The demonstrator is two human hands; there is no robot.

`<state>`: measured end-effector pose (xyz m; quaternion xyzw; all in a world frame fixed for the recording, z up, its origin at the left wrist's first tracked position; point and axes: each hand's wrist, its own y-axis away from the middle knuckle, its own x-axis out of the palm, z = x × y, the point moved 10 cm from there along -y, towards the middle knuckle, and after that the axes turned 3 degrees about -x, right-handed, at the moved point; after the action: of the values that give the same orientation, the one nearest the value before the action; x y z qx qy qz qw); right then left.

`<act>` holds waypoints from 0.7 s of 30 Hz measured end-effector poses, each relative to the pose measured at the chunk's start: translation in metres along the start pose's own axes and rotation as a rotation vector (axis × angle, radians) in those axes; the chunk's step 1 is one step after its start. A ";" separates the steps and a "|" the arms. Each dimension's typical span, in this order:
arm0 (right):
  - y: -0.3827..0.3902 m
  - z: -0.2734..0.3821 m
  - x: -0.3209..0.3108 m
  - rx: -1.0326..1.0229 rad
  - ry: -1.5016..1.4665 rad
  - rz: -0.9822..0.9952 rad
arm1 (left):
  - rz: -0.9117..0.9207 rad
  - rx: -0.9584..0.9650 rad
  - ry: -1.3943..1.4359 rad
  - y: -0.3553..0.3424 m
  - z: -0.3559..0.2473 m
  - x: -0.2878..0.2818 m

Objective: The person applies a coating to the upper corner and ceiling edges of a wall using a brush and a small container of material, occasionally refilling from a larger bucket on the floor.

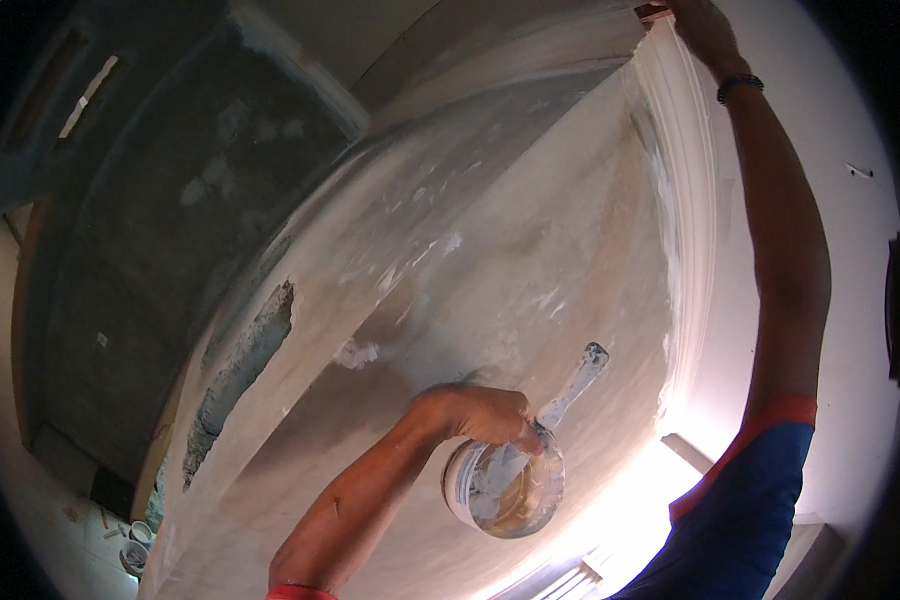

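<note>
My left hand (485,412) is closed on the rim of a round, see-through plastic tub (457,490) smeared with pale filler. Out of the tub leans a putty knife (578,382), its stained handle slanting up to the right past my fingers. High at the upper right, my right hand (705,35) reaches to the end of a white moulded cornice (692,190). It grips a small reddish-brown flat piece (653,13), which touches or nearly touches the cornice; the frame edge cuts off part of that hand, and the piece's kind is unclear.
Behind the tub stretches a patchy plastered wall (560,240) with white filler marks. A rough-edged recess (240,385) breaks the plaster at the left. Farther left stands a dark grey wall (190,230). Small containers (138,540) lie on the floor at lower left. Bright light glares at lower right.
</note>
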<state>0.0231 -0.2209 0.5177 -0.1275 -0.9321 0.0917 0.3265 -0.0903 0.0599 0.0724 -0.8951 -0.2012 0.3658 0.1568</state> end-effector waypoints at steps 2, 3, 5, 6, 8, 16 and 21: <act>0.003 -0.010 -0.025 -0.012 0.020 -0.040 | -0.007 0.000 -0.014 -0.002 0.000 0.000; 0.007 0.001 -0.050 -0.048 0.042 -0.106 | -0.024 -0.004 -0.030 -0.002 0.001 -0.001; 0.015 -0.002 -0.073 0.036 -0.105 -0.198 | -0.044 -0.010 -0.030 0.001 0.003 -0.004; 0.018 -0.004 -0.075 0.081 -0.188 -0.243 | -0.048 -0.016 -0.012 0.003 0.005 -0.005; 0.030 -0.029 -0.063 0.275 -0.420 -0.374 | -0.049 -0.027 0.013 0.004 0.009 -0.006; 0.060 -0.070 0.034 0.454 -0.361 -0.179 | -0.033 -0.018 0.011 0.002 0.005 -0.004; 0.063 -0.074 0.051 0.505 -0.287 -0.255 | -0.026 0.008 0.020 -0.001 0.005 -0.002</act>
<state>0.0432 -0.1393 0.5885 0.0899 -0.9248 0.2956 0.2219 -0.0952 0.0607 0.0706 -0.8952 -0.2099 0.3557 0.1673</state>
